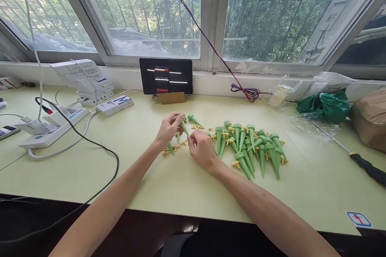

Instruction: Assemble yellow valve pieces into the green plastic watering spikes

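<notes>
My left hand (169, 129) pinches the capped upper end of a green plant watering spike (184, 127), which slants down to the right. At its pointed tip, the closed fingers of my right hand (202, 149) meet it; the fingertips are partly hidden. Behind my hands lies another capped green spike (195, 121). Small yellow valves (181, 144) are scattered around and beneath my left hand, with a further green spike (171, 147) among them. To the right of my right hand, a heap of green spikes (243, 158) with yellow valves fitted spreads over the table.
A tablet (165, 76) showing a timer leans at the windowsill. White boxes (90, 82) and a power strip (54, 128) stand left, with a black cable (116, 160) crossing the yellow table (169, 192). A screwdriver (366, 168), green bag (324, 104) and brown package (370, 114) lie right.
</notes>
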`<state>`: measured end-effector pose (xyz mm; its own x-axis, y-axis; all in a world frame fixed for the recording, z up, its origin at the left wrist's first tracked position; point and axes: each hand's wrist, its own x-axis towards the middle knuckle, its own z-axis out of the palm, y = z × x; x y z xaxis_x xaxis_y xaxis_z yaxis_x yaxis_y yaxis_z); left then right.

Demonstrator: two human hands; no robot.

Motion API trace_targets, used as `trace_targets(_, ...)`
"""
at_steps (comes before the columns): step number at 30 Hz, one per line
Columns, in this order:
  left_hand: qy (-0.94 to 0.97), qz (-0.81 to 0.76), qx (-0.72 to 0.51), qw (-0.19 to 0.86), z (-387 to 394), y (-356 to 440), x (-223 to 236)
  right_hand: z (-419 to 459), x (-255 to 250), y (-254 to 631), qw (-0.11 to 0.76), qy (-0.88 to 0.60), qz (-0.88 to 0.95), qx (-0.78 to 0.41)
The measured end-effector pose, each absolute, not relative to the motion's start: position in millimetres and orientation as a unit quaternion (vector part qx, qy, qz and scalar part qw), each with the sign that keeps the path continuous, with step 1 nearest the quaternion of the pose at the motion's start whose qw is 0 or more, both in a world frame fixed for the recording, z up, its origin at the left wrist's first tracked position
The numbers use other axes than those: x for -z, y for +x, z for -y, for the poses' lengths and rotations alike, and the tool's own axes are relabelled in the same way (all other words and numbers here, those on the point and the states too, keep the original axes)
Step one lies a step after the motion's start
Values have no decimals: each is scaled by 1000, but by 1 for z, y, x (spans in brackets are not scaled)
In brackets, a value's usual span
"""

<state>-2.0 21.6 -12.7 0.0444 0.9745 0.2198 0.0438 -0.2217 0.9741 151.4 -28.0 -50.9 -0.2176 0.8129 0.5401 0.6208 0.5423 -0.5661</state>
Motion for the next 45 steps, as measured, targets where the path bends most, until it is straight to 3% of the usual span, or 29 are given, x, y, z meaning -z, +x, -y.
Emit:
trace_targets(13, 537, -471, -580, 390, -24, -7, 9, 26, 57, 152, 358, -472, 787, -173)
trace_targets(21, 512, -457, -567, 455, -21, -5, 5, 26, 58, 151, 275, -474, 824, -143)
trace_targets(32, 492, -430, -550, 521, -21, -6, 3, 28, 53, 151, 229, -485, 836, -114)
trace_targets(45, 500, -430, -528, 535, -21, -7, 5, 40, 44, 153, 153, -486, 860, -22)
